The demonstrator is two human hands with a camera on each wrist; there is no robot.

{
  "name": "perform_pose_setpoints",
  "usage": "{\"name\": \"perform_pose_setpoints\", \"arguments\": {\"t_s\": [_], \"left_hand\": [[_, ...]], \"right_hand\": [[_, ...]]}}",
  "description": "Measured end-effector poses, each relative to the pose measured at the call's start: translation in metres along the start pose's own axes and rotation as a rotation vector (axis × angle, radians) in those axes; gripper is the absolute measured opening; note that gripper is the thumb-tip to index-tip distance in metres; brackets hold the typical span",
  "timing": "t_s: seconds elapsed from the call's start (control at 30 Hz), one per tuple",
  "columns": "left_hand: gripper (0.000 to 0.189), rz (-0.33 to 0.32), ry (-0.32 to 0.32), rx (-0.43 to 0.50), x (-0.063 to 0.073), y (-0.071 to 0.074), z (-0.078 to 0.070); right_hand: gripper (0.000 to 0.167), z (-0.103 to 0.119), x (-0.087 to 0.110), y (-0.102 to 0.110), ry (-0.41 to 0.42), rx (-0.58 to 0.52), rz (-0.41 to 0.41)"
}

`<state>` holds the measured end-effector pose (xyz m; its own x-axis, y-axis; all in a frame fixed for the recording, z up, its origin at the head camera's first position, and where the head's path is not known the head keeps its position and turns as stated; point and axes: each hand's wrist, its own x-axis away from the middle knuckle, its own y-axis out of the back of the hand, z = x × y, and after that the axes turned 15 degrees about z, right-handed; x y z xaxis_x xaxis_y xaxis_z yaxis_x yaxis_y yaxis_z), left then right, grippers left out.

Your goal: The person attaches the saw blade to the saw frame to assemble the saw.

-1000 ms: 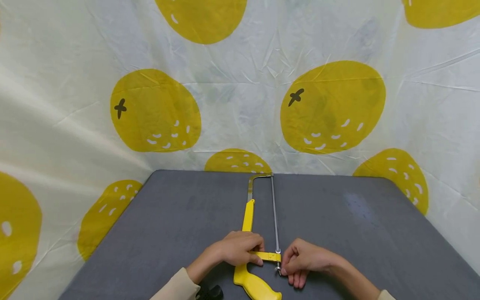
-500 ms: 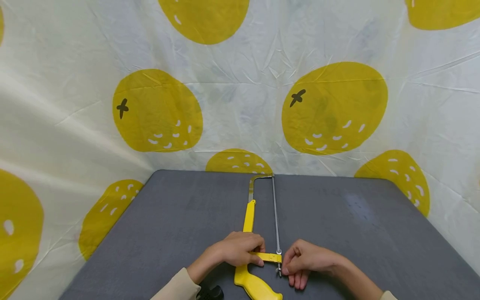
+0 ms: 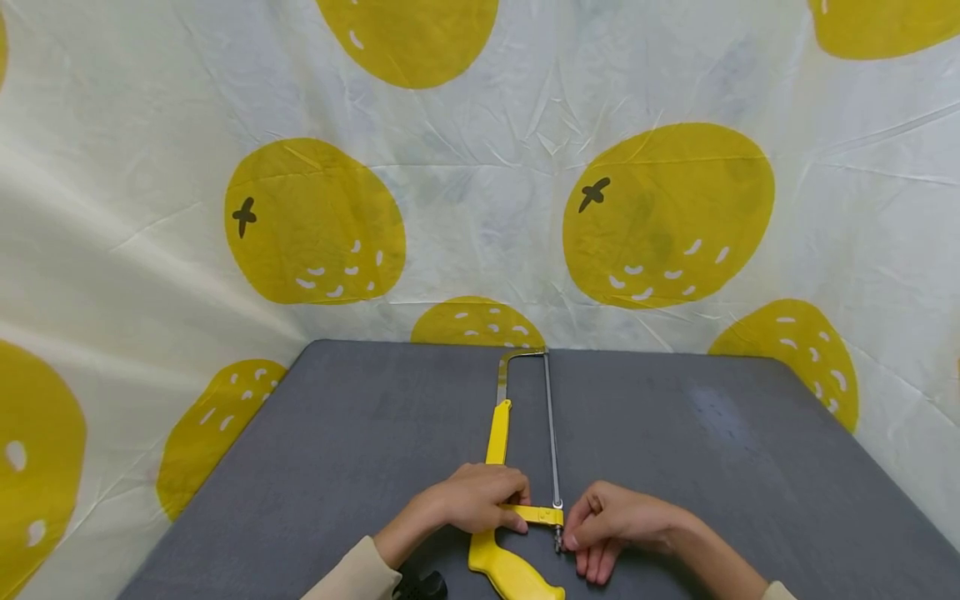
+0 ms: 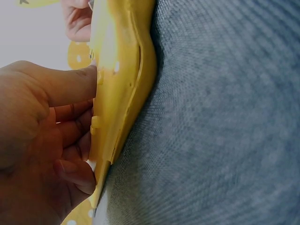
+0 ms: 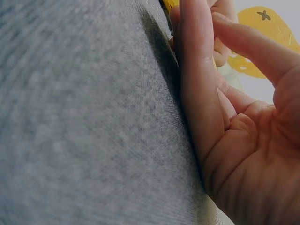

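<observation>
A hacksaw [image 3: 517,571] with a yellow handle and frame lies flat on the grey table, its blade [image 3: 551,425] running along the right side. My left hand [image 3: 480,497] grips the yellow frame just above the handle, thumb and fingers around it; the left wrist view shows the thumb [image 4: 75,86] against the yellow body. At the near end of the blade, a small metal wing nut [image 3: 558,540] sits below the yellow crosspiece. The right hand [image 3: 618,525] pinches at this nut with thumb and index fingertips, the other fingers curled below. In the right wrist view the fingers hide the nut.
The grey table [image 3: 375,417] reaches back to a white cloth [image 3: 480,208] printed with yellow fruit, which hangs behind and on both sides. The saw's far end lies near the table's back edge. A dark object [image 3: 423,586] is by the left sleeve.
The wing nut's wings stand at a different angle than before, with the right fingertips beside it. My left hand and the hacksaw stay in place; the head view shifts slightly.
</observation>
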<state>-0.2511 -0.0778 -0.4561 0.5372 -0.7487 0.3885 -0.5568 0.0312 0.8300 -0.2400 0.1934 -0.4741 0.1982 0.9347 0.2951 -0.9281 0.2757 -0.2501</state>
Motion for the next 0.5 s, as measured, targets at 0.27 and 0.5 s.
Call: {"name": "perform_pose_setpoints", "arguments": {"t_s": [0.27, 0.5], "left_hand": [[0.014, 0.000, 0.000, 0.004, -0.001, -0.003, 0.002], [0.015, 0.005, 0.009, 0.007, -0.002, -0.003, 0.002]], "right_hand": [[0.025, -0.001, -0.003, -0.003, -0.014, 0.012, -0.049], [0.029, 0.000, -0.005, -0.010, -0.040, 0.067, -0.129]]}}
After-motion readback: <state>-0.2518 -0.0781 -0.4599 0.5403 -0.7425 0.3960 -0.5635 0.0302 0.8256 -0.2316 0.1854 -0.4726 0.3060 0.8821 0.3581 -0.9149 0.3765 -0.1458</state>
